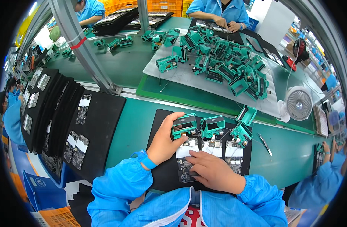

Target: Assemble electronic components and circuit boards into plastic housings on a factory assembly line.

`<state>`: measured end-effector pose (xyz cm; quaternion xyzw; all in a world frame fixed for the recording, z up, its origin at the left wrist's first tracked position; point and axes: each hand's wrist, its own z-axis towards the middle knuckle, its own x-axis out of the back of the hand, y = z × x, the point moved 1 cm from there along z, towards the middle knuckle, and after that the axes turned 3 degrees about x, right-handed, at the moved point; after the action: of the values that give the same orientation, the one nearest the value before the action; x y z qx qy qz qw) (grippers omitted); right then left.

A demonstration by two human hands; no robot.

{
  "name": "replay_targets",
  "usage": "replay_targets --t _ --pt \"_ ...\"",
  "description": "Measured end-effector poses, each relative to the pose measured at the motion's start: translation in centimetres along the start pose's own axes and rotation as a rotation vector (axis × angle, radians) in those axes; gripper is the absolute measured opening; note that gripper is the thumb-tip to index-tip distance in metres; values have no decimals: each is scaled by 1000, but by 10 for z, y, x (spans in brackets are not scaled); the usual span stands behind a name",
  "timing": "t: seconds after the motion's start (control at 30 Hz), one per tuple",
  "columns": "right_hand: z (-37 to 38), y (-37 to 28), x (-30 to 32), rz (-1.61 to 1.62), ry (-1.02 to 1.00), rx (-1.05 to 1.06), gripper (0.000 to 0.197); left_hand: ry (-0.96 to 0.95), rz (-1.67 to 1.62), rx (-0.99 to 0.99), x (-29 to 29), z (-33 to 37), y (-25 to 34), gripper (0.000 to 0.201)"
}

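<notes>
- Your left grip (163, 139) has thumb and fingers closed around a green housing (185, 122), over the black mat (163, 183).
- Your right grip (216, 172), loosely curled, covers part of the leftmost circuit board (183, 168) there; whether it holds anything, I cannot tell.

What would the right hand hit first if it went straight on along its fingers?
Probably the left hand, near the thumb base. The fingers of the right hand point up-left across the circuit board beneath them, toward it. Height is unclear here, so they might pass over.
</notes>
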<state>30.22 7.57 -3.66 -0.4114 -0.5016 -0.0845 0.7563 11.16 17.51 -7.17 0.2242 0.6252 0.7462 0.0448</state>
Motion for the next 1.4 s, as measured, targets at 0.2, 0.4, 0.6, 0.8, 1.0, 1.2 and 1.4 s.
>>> replay_targets --t 0.2,0.4,0.6,0.8,1.0,1.2,1.4 --pt "1 0 -1 3 14 -13 26 39 89 -88 -3 0 -1 69" --pt "1 0 -2 -4 23 -16 25 19 88 -82 0 0 0 70" --pt "1 1 -1 -8 32 -11 25 -17 92 -86 2 1 2 71" --pt "1 1 0 -5 37 -10 25 -35 125 -136 0 1 4 70" --pt "2 1 3 -21 47 -11 32 -22 197 -174 -5 -1 8 71" --pt "22 17 19 -39 113 -154 26 -40 194 -176 -3 -3 5 72" --pt "45 29 16 -388 213 8 21 -81 171 -150 1 -1 6 71"
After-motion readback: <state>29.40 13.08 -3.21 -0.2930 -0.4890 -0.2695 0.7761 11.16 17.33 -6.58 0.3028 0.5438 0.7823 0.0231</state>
